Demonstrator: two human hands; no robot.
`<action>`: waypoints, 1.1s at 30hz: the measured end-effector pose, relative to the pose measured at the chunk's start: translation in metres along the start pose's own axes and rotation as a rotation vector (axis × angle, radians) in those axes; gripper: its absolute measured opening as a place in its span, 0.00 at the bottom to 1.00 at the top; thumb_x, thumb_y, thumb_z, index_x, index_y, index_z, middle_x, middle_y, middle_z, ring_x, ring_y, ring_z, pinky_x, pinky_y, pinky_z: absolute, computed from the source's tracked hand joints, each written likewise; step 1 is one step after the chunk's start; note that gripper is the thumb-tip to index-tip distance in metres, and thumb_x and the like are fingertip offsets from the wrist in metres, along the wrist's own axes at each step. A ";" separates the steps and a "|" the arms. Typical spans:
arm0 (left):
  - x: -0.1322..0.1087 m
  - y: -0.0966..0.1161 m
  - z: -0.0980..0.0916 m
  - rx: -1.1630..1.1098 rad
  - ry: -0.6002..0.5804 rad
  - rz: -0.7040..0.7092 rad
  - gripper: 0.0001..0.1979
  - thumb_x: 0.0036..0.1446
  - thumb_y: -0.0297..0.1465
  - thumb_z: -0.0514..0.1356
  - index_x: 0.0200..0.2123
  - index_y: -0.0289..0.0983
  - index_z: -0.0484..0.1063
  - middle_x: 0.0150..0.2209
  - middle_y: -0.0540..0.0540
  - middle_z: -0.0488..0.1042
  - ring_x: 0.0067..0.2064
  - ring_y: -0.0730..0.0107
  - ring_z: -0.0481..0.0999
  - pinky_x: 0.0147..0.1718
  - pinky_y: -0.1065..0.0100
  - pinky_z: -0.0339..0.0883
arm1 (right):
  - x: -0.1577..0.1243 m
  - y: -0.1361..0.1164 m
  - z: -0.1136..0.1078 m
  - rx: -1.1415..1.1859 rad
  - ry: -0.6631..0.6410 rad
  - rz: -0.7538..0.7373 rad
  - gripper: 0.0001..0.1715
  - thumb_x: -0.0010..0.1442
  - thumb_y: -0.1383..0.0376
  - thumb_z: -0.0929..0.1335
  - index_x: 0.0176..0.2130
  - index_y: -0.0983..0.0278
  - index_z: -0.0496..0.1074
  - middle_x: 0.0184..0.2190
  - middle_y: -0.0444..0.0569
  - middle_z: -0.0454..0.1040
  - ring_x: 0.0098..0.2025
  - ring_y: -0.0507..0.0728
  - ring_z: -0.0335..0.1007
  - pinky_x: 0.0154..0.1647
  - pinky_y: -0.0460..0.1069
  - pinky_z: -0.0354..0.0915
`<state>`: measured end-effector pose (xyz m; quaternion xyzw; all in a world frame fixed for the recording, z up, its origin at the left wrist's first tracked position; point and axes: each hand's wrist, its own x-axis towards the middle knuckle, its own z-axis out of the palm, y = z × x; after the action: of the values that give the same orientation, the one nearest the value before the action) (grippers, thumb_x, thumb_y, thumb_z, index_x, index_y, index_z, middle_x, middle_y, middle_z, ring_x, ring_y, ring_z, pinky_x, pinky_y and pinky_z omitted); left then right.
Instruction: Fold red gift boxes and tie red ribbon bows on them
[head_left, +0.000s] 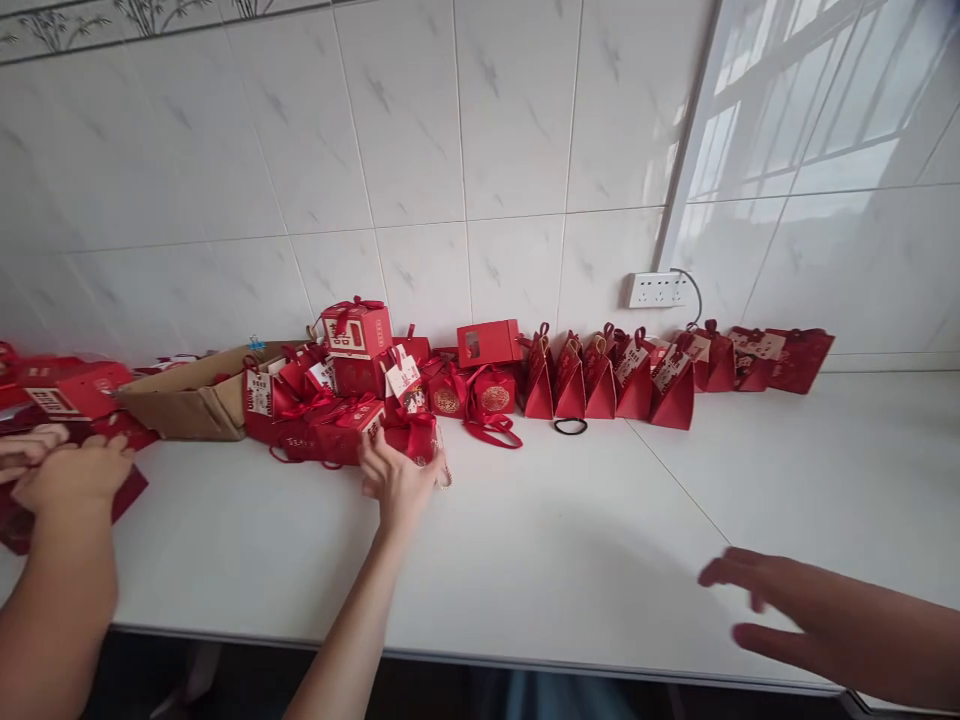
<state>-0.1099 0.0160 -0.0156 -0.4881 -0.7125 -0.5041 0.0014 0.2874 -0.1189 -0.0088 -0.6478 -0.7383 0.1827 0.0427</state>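
Your left hand (401, 475) spans a red gift box (420, 438), fingers over it and thumb down its right side; you are at least touching it, but whether you're squeezing cannot be told. That box lies to the right of the cardboard box (191, 420), nearer your edge of the counter (525, 580). Your right hand (787, 610) is loose and holding nothing, well right of the cardboard box, blurred above the bare top. The gift box looks like thin folded card: probably light, stiff along its edges, easily dented on its flat faces. Take it by two opposite sides, low down; its ribbon would likely slip or pull loose. Just right of the cardboard box sits a heap of red boxes (356, 335), with peaked red bags (598, 385) farther right. Left of it, a co-worker's hand (75, 470) rests over red packaging (129, 495).
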 end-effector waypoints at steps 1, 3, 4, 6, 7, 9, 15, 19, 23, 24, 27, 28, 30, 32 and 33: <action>0.002 -0.003 0.002 0.007 -0.055 -0.037 0.49 0.43 0.40 0.67 0.62 0.35 0.44 0.63 0.24 0.46 0.65 0.32 0.49 0.52 0.30 0.52 | 0.010 -0.023 0.001 0.018 -0.088 -0.088 0.22 0.56 0.51 0.64 0.48 0.50 0.75 0.46 0.50 0.77 0.45 0.64 0.76 0.46 0.56 0.73; 0.005 -0.009 0.006 -0.011 -0.131 -0.054 0.51 0.42 0.40 0.67 0.63 0.32 0.41 0.61 0.22 0.50 0.63 0.30 0.54 0.50 0.31 0.57 | 0.030 -0.064 0.005 0.025 -0.175 -0.238 0.21 0.57 0.54 0.63 0.48 0.55 0.75 0.48 0.53 0.75 0.45 0.66 0.76 0.46 0.59 0.71; 0.005 -0.010 0.008 -0.026 -0.142 -0.039 0.50 0.43 0.39 0.67 0.63 0.31 0.41 0.59 0.22 0.52 0.62 0.30 0.56 0.49 0.32 0.58 | 0.040 -0.079 0.008 0.036 -0.176 -0.305 0.20 0.58 0.56 0.63 0.46 0.55 0.75 0.47 0.55 0.75 0.43 0.67 0.76 0.44 0.60 0.71; 0.004 -0.011 0.012 -0.052 -0.144 0.021 0.48 0.43 0.35 0.66 0.62 0.30 0.43 0.57 0.24 0.56 0.62 0.33 0.57 0.52 0.36 0.59 | 0.060 -0.100 0.015 0.114 -0.132 -0.413 0.17 0.58 0.57 0.63 0.45 0.57 0.75 0.46 0.56 0.74 0.39 0.65 0.76 0.41 0.59 0.71; 0.002 -0.009 0.014 -0.063 -0.147 0.060 0.48 0.42 0.34 0.66 0.62 0.31 0.43 0.57 0.26 0.56 0.62 0.35 0.57 0.54 0.38 0.58 | 0.070 -0.108 0.019 0.178 -0.082 -0.440 0.18 0.59 0.56 0.63 0.46 0.58 0.73 0.48 0.57 0.72 0.39 0.64 0.76 0.41 0.60 0.70; -0.006 -0.002 0.020 -0.109 -0.158 0.180 0.47 0.42 0.35 0.66 0.61 0.32 0.45 0.56 0.29 0.58 0.62 0.41 0.58 0.57 0.44 0.59 | 0.090 -0.118 0.028 0.346 0.035 -0.438 0.25 0.60 0.52 0.63 0.53 0.60 0.67 0.53 0.59 0.67 0.42 0.63 0.74 0.44 0.60 0.70; -0.035 0.046 0.059 -0.402 -0.070 0.629 0.48 0.45 0.40 0.67 0.62 0.33 0.42 0.55 0.28 0.59 0.58 0.44 0.64 0.53 0.47 0.65 | 0.143 -0.138 0.050 1.004 0.254 -0.404 0.43 0.61 0.41 0.58 0.65 0.56 0.40 0.68 0.59 0.40 0.62 0.64 0.58 0.53 0.62 0.66; -0.053 0.060 0.088 -0.436 -0.035 0.738 0.46 0.46 0.37 0.66 0.62 0.33 0.42 0.57 0.26 0.57 0.60 0.43 0.62 0.51 0.48 0.67 | 0.172 -0.132 0.049 1.308 0.317 -0.441 0.38 0.62 0.41 0.57 0.64 0.51 0.41 0.65 0.54 0.51 0.59 0.62 0.60 0.47 0.58 0.70; -0.061 0.044 0.098 -0.556 -0.347 0.723 0.41 0.52 0.40 0.61 0.62 0.34 0.41 0.57 0.28 0.59 0.58 0.48 0.65 0.51 0.50 0.67 | 0.188 -0.101 0.040 1.280 0.414 -0.354 0.37 0.57 0.44 0.64 0.59 0.55 0.51 0.56 0.56 0.63 0.50 0.63 0.68 0.43 0.58 0.71; -0.058 0.040 0.096 -0.610 -0.435 0.651 0.36 0.56 0.40 0.57 0.62 0.36 0.42 0.57 0.30 0.61 0.57 0.52 0.67 0.51 0.51 0.67 | 0.188 -0.092 0.038 1.246 0.423 -0.356 0.37 0.56 0.45 0.65 0.58 0.56 0.52 0.55 0.56 0.64 0.50 0.63 0.68 0.45 0.59 0.70; -0.045 0.035 0.089 -0.723 -0.410 0.353 0.26 0.60 0.42 0.52 0.57 0.38 0.50 0.51 0.35 0.66 0.51 0.58 0.71 0.47 0.55 0.68 | 0.184 -0.076 0.032 1.138 0.416 -0.410 0.37 0.55 0.49 0.68 0.57 0.58 0.53 0.55 0.55 0.65 0.54 0.63 0.66 0.54 0.60 0.64; -0.040 0.037 0.087 -0.743 -0.369 0.271 0.26 0.59 0.43 0.53 0.56 0.38 0.52 0.49 0.37 0.67 0.49 0.60 0.72 0.45 0.57 0.68 | 0.181 -0.074 0.031 1.119 0.407 -0.431 0.36 0.56 0.50 0.68 0.57 0.58 0.53 0.56 0.55 0.65 0.55 0.63 0.65 0.56 0.60 0.62; -0.033 0.041 0.084 -0.775 -0.370 0.169 0.25 0.57 0.46 0.54 0.53 0.39 0.57 0.45 0.40 0.69 0.45 0.62 0.73 0.42 0.60 0.68 | 0.179 -0.072 0.030 1.130 0.370 -0.452 0.35 0.56 0.51 0.67 0.58 0.58 0.54 0.58 0.55 0.63 0.55 0.63 0.65 0.56 0.60 0.61; -0.030 0.046 0.082 -0.789 -0.474 0.136 0.22 0.56 0.48 0.53 0.47 0.38 0.63 0.41 0.43 0.71 0.42 0.63 0.74 0.39 0.62 0.68 | 0.179 -0.073 0.032 1.181 0.322 -0.447 0.34 0.56 0.51 0.66 0.58 0.58 0.55 0.58 0.54 0.64 0.54 0.63 0.66 0.55 0.59 0.61; -0.030 0.047 0.083 -0.786 -0.524 0.127 0.21 0.56 0.47 0.53 0.44 0.38 0.64 0.39 0.44 0.72 0.40 0.64 0.74 0.38 0.63 0.68 | 0.180 -0.073 0.034 1.211 0.300 -0.436 0.33 0.57 0.52 0.66 0.57 0.59 0.57 0.56 0.54 0.66 0.54 0.63 0.66 0.55 0.58 0.61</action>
<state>-0.0210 0.0555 -0.0372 -0.6050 -0.4129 -0.5944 -0.3320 0.1806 0.0425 -0.0479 -0.3633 -0.6055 0.4606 0.5378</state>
